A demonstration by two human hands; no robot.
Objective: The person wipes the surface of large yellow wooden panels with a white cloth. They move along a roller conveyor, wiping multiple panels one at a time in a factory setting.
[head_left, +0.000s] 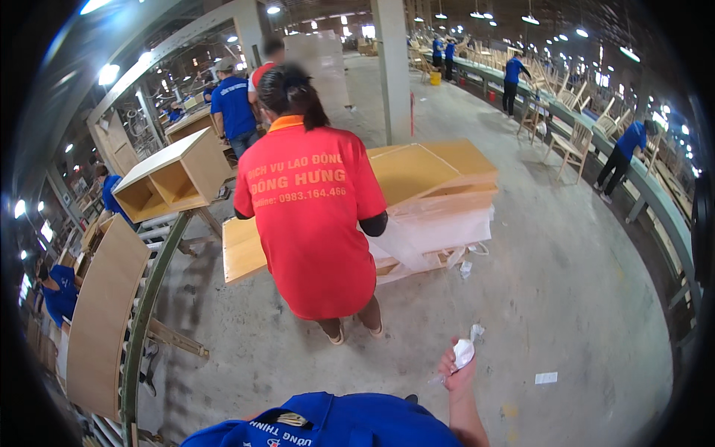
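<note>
My right hand (451,372) is held out low at the right of my body, its fingers closed round a crumpled white wad (463,353). Whether the wad is paper or thin plastic I cannot tell. My left hand does not show; only my blue shirt (357,417) fills the lower edge. Ahead of me a person in a red shirt (309,216) stands facing away, arms around a yellowish wooden panel (244,249). Beyond that person lies a stack of wooden panels (439,175), with white wrapping sheet (432,227) along its side.
A roller conveyor (149,313) on the left carries a large board (108,320) and a wooden cabinet box (175,175). A pillar (392,67) rises behind the stack. White scraps (546,378) lie on the concrete floor. Wooden chairs (573,149) line a long workbench at right.
</note>
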